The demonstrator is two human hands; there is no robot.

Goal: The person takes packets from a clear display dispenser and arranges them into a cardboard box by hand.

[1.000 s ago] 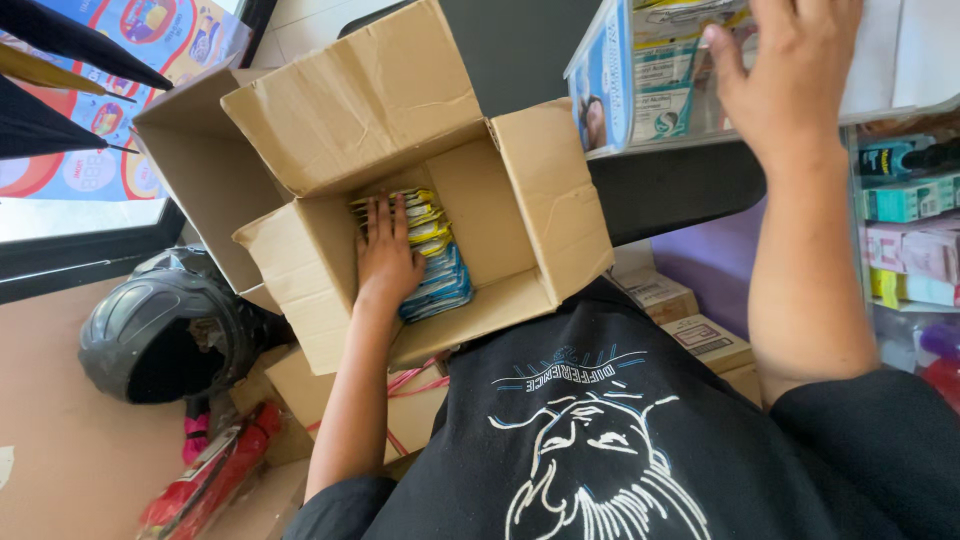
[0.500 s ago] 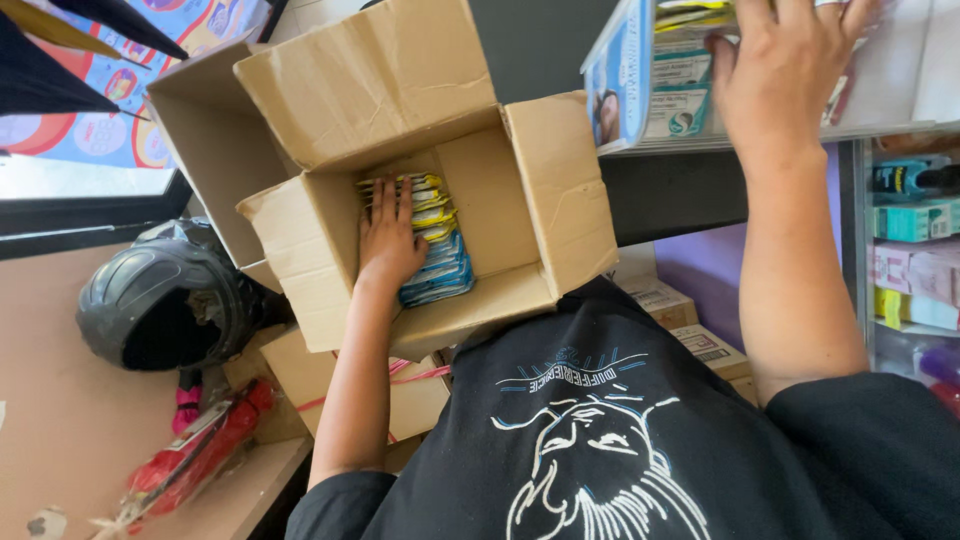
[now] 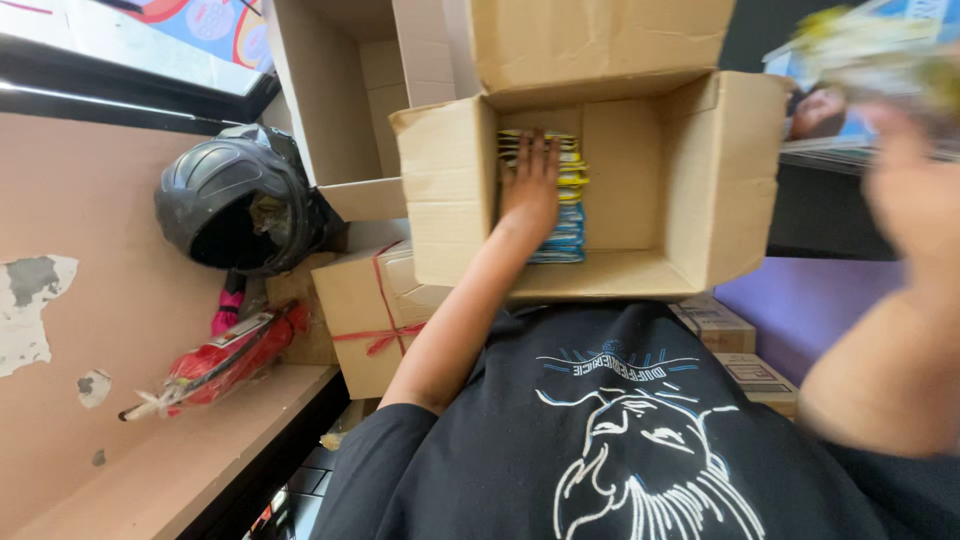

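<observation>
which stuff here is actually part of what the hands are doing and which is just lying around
In use:
- left hand, flat on the stack of yellow and blue packets
- open cardboard box holding that stack
- right hand, blurred, by the packets on the shelf

Lying about:
- black helmet
- box tied with red string
- red wrapped bundle
- empty open carton
</observation>
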